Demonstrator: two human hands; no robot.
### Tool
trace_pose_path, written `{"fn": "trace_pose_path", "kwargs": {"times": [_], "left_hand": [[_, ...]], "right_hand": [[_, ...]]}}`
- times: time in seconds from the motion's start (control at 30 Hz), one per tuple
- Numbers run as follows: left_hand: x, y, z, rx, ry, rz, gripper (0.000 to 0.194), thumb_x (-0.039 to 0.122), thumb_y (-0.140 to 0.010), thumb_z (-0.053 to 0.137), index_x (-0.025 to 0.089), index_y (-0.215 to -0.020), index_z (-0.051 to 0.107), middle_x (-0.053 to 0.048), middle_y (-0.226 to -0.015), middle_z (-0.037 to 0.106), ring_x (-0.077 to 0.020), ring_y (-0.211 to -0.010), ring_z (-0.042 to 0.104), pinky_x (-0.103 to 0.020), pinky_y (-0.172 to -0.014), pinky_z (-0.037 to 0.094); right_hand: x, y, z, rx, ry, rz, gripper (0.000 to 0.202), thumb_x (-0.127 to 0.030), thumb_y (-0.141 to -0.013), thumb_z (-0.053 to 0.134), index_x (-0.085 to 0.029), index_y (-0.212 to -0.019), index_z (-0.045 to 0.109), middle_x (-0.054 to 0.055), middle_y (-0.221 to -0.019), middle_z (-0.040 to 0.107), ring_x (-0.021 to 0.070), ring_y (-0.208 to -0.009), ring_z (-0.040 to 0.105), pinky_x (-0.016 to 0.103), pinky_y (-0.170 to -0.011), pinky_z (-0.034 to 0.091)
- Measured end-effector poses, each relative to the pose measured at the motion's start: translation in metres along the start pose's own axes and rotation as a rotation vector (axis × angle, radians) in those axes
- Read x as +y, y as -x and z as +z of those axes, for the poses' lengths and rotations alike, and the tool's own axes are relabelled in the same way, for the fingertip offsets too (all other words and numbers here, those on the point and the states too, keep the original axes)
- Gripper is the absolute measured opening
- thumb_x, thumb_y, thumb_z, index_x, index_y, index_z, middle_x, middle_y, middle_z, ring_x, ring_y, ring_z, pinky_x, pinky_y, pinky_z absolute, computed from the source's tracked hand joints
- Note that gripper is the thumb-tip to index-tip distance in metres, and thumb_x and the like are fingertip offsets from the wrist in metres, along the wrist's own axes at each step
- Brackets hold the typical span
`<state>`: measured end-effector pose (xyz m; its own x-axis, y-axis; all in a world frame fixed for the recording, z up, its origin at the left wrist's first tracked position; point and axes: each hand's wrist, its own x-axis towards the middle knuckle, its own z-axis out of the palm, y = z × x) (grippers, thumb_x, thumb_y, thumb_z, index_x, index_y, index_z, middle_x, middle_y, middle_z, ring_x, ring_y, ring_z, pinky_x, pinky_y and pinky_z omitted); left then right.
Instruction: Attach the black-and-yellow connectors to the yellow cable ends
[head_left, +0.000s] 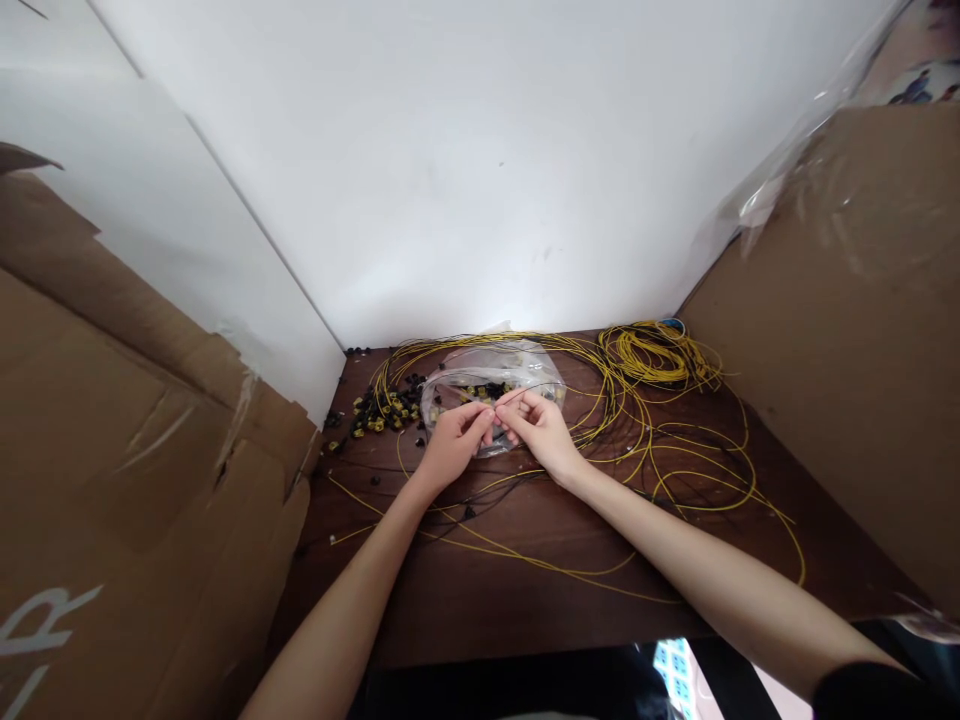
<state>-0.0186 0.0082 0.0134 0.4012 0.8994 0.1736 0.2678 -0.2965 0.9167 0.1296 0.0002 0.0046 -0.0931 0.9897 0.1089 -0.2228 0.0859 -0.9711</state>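
Observation:
My left hand [456,440] and my right hand [541,430] meet fingertip to fingertip over a clear plastic bag [480,362]. Both are closed in a pinch; whatever lies between the fingers is too small to make out. Small black and yellow parts show inside the bag. More of these parts [386,408] lie heaped to the left of it. Long yellow and black wires [592,350] arch behind the bag and run down its right side. Loose yellow wires [525,556] also cross the brown table [465,610] beneath my forearms.
A coil of yellow wire [649,358] rests at the back right. Cardboard [135,430] stands along the left side, and a large cardboard box [847,330] on the right. Behind the table rises a white wall [480,170].

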Motion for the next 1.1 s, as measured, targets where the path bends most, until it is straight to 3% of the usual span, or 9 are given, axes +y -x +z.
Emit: {"fn": "trace_pose_path", "kwargs": {"times": [1.1], "left_hand": [[-0.0033,-0.0031,0.0027,0.006,0.022,0.007,0.032,0.035,-0.088,0.042,0.014,-0.067,0.052,0.003,-0.056,0.051,-0.0061,-0.042,0.041,-0.019,-0.044,0.033]], "right_hand": [[-0.0011,-0.0003,0.0015,0.013,0.03,0.016,0.035,-0.046,-0.067,0.069,-0.016,-0.08,0.058,-0.005,-0.058,0.054,0.0066,-0.046,0.047,0.02,-0.043,0.039]]}}
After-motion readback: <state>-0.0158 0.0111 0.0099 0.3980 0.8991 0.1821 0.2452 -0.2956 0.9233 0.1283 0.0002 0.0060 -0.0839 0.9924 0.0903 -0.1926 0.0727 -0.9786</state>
